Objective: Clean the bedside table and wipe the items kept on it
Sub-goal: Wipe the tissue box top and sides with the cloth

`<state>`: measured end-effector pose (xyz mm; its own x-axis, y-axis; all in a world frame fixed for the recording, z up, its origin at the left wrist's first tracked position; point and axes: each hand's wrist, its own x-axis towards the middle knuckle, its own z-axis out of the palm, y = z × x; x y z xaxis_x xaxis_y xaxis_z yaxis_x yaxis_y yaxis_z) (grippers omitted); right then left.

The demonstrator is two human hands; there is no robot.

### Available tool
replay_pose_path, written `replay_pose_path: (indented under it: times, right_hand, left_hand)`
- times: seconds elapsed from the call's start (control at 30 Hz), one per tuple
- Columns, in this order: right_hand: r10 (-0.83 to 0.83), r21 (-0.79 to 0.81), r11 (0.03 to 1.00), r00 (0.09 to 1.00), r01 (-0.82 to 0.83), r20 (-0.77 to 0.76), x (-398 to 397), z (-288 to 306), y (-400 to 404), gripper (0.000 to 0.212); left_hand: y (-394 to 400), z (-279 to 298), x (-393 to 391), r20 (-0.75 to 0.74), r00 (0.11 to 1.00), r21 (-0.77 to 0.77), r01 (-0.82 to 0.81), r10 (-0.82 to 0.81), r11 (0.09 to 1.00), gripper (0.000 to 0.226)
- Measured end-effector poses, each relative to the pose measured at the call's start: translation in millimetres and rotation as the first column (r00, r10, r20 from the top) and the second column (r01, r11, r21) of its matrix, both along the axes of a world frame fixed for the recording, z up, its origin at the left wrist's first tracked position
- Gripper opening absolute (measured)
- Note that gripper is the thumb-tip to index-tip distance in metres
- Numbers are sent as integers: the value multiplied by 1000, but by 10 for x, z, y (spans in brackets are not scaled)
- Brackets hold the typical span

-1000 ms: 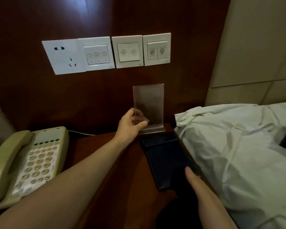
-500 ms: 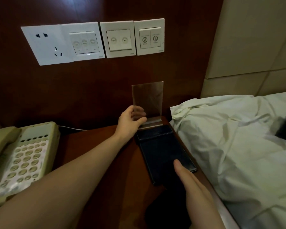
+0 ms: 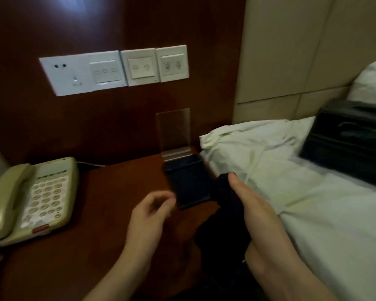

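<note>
A clear acrylic sign stand [image 3: 174, 131] is upright at the back of the brown bedside table [image 3: 109, 192], against the wooden wall. Just in front of it lies a black leather pad [image 3: 189, 187]. My left hand [image 3: 150, 211] hovers blurred over the table, left of the pad, fingers loosely curled and holding nothing. My right hand [image 3: 252, 205] is at the table's right edge with a dark cloth [image 3: 217, 231] under it; the cloth hangs below the palm, and the fingers under it are hidden. A beige telephone [image 3: 37, 198] sits at the left.
White socket and switch plates [image 3: 117, 70] are on the wall above the table. A bed with rumpled white sheets [image 3: 313, 213] presses against the table's right side. A black box [image 3: 347, 140] lies on the bed near the padded headboard.
My left hand has let go of the acrylic stand and drawn back toward me. My right hand has lifted off the black pad and moved right. The view has tilted up and right.
</note>
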<state>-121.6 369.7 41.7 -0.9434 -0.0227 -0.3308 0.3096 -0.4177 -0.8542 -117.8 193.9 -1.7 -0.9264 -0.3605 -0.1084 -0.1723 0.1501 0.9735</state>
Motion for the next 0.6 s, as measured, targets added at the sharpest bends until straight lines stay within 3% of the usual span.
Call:
replay_pose_path:
  times: [0.2, 0.43, 0.6]
  right_hand:
    - [-222, 10, 975, 975, 222, -14, 191, 226, 1311, 51]
    - [-443, 24, 892, 885, 451, -144, -76, 303, 2300, 28]
    - [-622, 93, 739, 729, 667, -286, -237, 248, 2716, 29]
  left_hand:
    - [769, 86, -9, 96, 958, 89, 260, -269, 961, 10]
    - [1946, 303, -809, -141, 917, 62, 384, -373, 921, 13]
    - [2556, 589, -1413, -172, 867, 10, 476, -467, 880, 64]
